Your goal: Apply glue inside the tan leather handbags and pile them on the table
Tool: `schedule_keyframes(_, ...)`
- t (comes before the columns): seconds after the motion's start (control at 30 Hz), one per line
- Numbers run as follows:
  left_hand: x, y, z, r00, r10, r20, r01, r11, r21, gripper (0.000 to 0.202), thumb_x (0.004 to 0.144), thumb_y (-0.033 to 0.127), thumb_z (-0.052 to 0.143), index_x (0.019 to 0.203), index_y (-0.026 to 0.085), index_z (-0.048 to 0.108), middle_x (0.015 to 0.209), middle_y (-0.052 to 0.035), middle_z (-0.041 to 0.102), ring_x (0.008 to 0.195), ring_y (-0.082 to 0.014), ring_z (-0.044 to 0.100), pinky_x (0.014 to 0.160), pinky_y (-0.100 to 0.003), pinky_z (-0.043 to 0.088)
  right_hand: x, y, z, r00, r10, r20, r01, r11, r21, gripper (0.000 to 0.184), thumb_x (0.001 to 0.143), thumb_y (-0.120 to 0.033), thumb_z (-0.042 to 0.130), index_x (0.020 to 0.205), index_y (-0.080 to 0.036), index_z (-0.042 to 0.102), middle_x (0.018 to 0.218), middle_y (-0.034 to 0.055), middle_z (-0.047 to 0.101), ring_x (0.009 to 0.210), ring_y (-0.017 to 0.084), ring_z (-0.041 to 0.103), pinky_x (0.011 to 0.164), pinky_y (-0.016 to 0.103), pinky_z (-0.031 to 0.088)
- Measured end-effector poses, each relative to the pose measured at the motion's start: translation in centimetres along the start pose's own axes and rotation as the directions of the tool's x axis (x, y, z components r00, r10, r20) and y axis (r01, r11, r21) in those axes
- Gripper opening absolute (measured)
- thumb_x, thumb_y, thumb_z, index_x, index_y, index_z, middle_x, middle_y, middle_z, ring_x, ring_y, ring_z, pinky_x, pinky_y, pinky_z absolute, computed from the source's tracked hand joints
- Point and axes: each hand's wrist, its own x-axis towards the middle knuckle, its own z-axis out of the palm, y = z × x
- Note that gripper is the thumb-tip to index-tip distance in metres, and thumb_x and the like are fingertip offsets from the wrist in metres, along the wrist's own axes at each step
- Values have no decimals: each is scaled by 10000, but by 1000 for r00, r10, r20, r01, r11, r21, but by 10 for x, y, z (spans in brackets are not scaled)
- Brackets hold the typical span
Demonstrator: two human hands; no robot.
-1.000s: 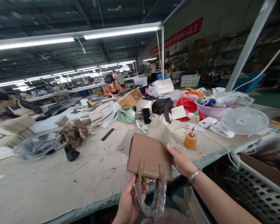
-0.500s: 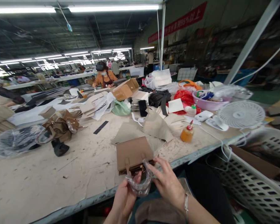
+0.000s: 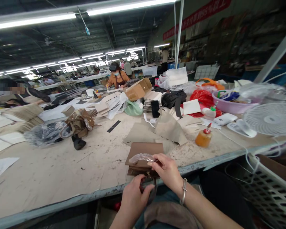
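Note:
A brown handbag lies at the table's front edge, its flap side up. One of its handles, a plastic-wrapped handle, rests across the flap. The fingers of my right hand are closed on the right end of that handle. Closer to me, my left hand curls around a darker handle that hangs off the bag's near side. Part of this second handle is hidden behind the left fingers. A small metal clasp shows between the hands.
Beige sheet pieces lie behind the bag. A glue bottle and a white fan stand to the right, above a perforated crate. At left are a plastic-wrapped bundle and another brown bag. Co-workers sit farther back.
The plastic-wrapped handle has swung from the bag's near side up onto the flap with my right hand. My left hand has shifted to the darker handle. The view has turned left.

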Motion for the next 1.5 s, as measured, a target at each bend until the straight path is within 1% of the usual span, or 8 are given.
schedule_keyframes(0.13,21,12,5,998,-58,-4,58,996,70,297,810,412,596,961,162,653,938,-117,703,874,-309,648,765,-403,463,4,-3,6,996,90,-8,-88,990,109,165,864,-340,597,852,-178,626,727,-7,566,557,102,574,575,225,456)
schedule_keyframes(0.47,43,-3,20,993,-74,-90,53,975,-215,149,778,347,630,763,232,723,821,-94,714,781,-244,611,721,-324,374,8,6,4,952,305,22,-288,870,399,325,834,-496,600,797,-176,558,596,-40,496,554,104,515,620,248,517)
schedule_keyframes(0.7,31,23,33,993,-100,57,112,955,-275,194,780,293,569,649,175,651,626,-75,660,560,-183,556,549,-286,333,14,8,19,896,430,-105,-316,788,528,391,768,-540,654,755,-169,530,637,-33,507,563,93,503,635,268,559)
schedule_keyframes(0.93,-4,54,58,960,252,120,-223,951,-216,195,825,237,534,887,173,707,828,-161,704,718,-263,642,604,-323,402,18,7,24,908,413,-77,-312,786,534,381,761,-526,671,753,-172,528,670,-33,500,599,92,489,664,269,569)
schedule_keyframes(1.07,-5,43,42,922,345,176,-287,914,-287,206,851,313,556,847,200,728,785,-138,694,734,-248,627,655,-317,430,15,10,5,924,376,-73,-275,785,554,365,799,-512,647,752,-183,495,608,-52,453,565,85,466,649,253,560)
schedule_keyframes(1.2,19,1,2,996,68,-60,-86,918,-387,162,833,302,591,827,229,735,780,-89,673,727,-194,583,711,-283,423,9,16,-23,922,371,-114,-272,827,492,361,818,-518,629,787,-184,497,598,-50,438,559,95,514,579,224,529)
schedule_keyframes(1.3,52,-32,-22,964,-122,-236,-13,865,-502,222,698,250,731,918,217,730,939,-91,674,871,-216,591,865,-286,434,9,25,-40,902,370,-223,-216,833,508,348,836,-512,613,921,-182,547,662,-33,485,533,82,499,503,193,474)
schedule_keyframes(1.5,124,-29,-11,960,-85,-267,-66,858,-510,559,552,242,836,1078,182,655,1191,-132,591,1229,-304,459,1110,-404,255,13,36,-49,904,358,-235,-159,790,592,292,840,-450,642,938,-183,576,677,-41,466,508,53,412,493,179,431)
